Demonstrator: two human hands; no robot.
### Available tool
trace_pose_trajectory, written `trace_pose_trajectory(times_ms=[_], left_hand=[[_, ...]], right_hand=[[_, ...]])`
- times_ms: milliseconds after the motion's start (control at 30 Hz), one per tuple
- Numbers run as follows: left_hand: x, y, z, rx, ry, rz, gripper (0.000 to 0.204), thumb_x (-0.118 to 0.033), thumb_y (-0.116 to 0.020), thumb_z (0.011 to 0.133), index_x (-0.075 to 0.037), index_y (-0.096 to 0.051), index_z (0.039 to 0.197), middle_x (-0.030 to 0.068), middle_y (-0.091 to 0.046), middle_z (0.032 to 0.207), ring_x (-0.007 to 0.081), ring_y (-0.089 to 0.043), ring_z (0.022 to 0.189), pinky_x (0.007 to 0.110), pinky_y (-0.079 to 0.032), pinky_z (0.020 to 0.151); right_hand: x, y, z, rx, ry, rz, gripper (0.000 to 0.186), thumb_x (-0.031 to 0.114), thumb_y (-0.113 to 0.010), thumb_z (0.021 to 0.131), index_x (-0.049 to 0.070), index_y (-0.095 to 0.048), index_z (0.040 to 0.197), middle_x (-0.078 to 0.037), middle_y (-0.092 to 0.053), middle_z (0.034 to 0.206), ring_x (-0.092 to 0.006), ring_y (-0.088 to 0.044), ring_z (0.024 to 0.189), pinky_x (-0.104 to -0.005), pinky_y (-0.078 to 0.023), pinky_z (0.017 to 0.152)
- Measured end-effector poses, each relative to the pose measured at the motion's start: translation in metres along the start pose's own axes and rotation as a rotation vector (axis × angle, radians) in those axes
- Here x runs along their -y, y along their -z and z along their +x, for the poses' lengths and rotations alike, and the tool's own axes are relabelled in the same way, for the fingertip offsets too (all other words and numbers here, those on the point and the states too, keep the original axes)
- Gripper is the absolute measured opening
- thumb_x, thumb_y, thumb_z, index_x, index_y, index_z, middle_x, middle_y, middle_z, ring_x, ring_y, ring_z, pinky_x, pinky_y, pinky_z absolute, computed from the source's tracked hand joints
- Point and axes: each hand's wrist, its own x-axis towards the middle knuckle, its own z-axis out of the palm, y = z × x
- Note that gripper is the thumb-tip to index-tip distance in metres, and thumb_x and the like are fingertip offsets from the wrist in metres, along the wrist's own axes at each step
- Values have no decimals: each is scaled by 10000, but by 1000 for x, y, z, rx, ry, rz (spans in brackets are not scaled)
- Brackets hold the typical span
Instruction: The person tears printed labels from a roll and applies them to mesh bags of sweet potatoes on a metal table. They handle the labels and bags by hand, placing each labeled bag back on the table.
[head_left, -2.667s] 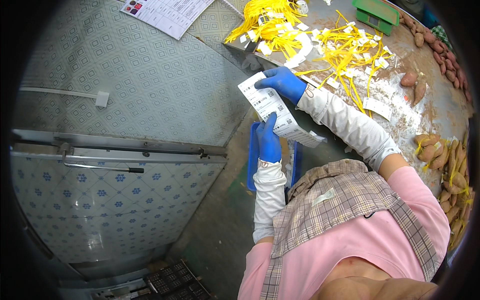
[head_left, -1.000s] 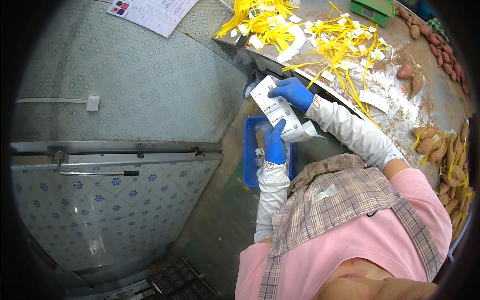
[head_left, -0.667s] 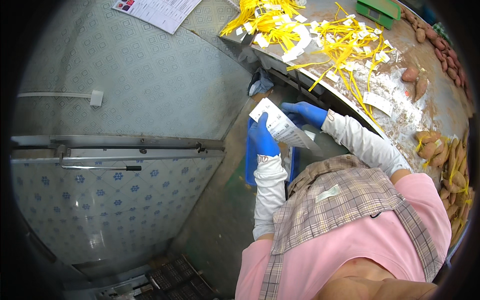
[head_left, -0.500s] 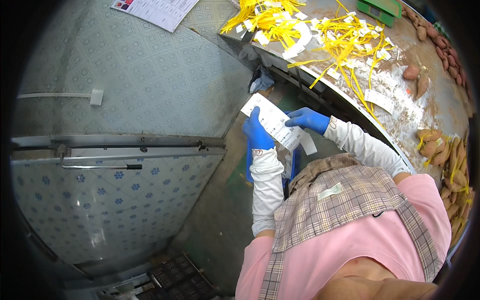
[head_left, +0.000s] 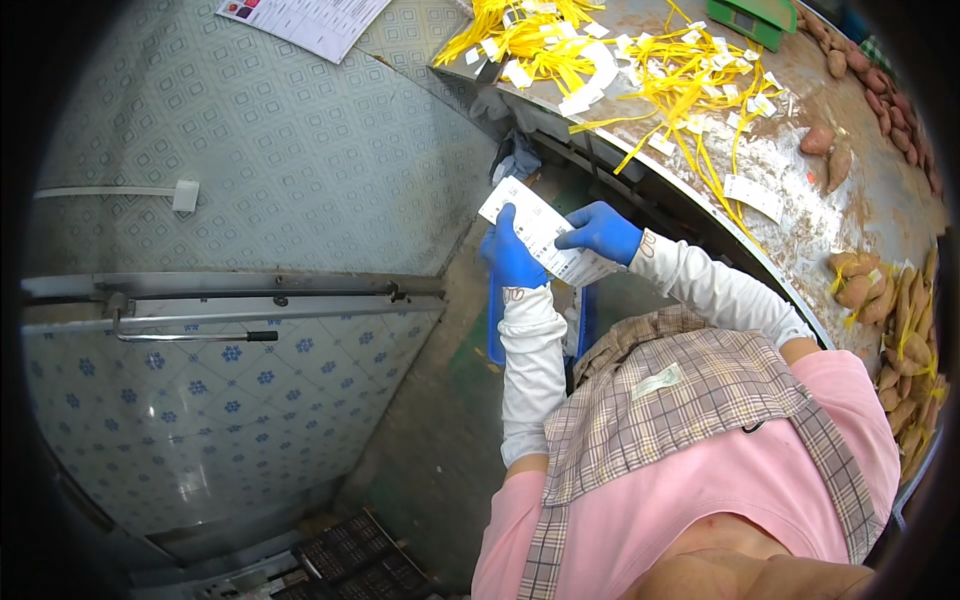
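Note:
A printed white label sheet [head_left: 535,222] is held in front of my body, slanting down to the right. My left hand [head_left: 513,252], in a blue glove, grips its left edge with the thumb on top. From the right, my blue-gloved right hand [head_left: 603,232] pinches the sheet's upper right edge between thumb and fingers. Below the sheet, partly covered by it and my left sleeve, stands a blue bin [head_left: 585,325] on the floor.
On the curved metal table [head_left: 770,190] lie yellow straps [head_left: 680,85] with white tags, a green tray [head_left: 752,20], loose sweet potatoes [head_left: 840,165] and netted bags of sweet potatoes [head_left: 905,350]. To the left is a patterned panel with a metal handle [head_left: 200,337]. A black crate [head_left: 355,560] sits low.
My right hand has moved slightly left along the sheet. The loose strip that hung at the sheet's lower right end no longer shows apart from it.

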Motion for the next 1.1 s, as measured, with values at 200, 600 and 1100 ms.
trace_pose_trajectory(times_ms=[200, 600, 1100], left_hand=[[12, 4, -7, 372, 243, -148, 615, -495, -261, 960, 9, -411, 1278, 186, -511, 1226, 275, -535, 1082, 393, -426, 921], [68, 10, -44, 434, 278, -72, 393, -237, -517, 889, 51, -508, 1155, 133, -583, 1089, 215, -576, 974, 345, -438, 867], [58, -2, -50, 219, 208, 19, 251, -101, -560, 804, 44, -588, 1007, 118, -638, 871, 213, -640, 741, 301, -509, 680]], right_hand=[[24, 15, 8, -62, -27, 188, 312, 155, -690, 719, -42, -675, 960, -113, -679, 812, -134, -623, 686, -247, -479, 658], [40, 27, 23, -177, 7, 218, 282, 147, -656, 763, -40, -657, 973, -104, -672, 813, -133, -631, 665, -236, -496, 619], [41, 28, 25, -136, -6, 345, 287, 206, -653, 800, -6, -645, 993, -93, -673, 864, -138, -636, 695, -237, -498, 647]])
